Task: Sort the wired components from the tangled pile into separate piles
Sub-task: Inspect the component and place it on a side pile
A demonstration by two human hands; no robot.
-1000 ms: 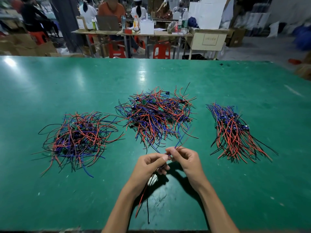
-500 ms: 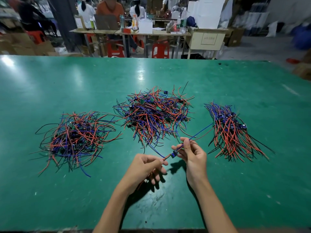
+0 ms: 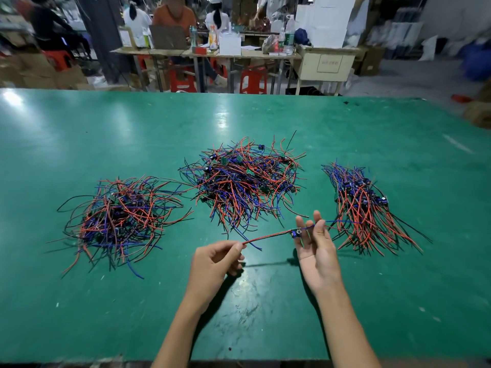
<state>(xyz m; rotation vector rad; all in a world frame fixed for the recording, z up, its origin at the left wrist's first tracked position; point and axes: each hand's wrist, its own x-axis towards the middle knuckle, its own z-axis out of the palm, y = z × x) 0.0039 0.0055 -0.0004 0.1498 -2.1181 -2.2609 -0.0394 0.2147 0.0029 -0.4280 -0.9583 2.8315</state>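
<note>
Wired component with red and blue leads hangs stretched between both hands above the green table. Left hand pinches the red lead end; right hand, fingers spread, holds the blue lead.

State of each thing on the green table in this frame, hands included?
Wired component: lifted off the table, stretched between both hands.
Left hand: pinches the component's red wire end.
Right hand: fingers mostly straight, thumb and finger pinch the blue wire.
Middle pile: tangled.
Right pile: wires roughly aligned.
Left pile: loose, tangled.
</note>
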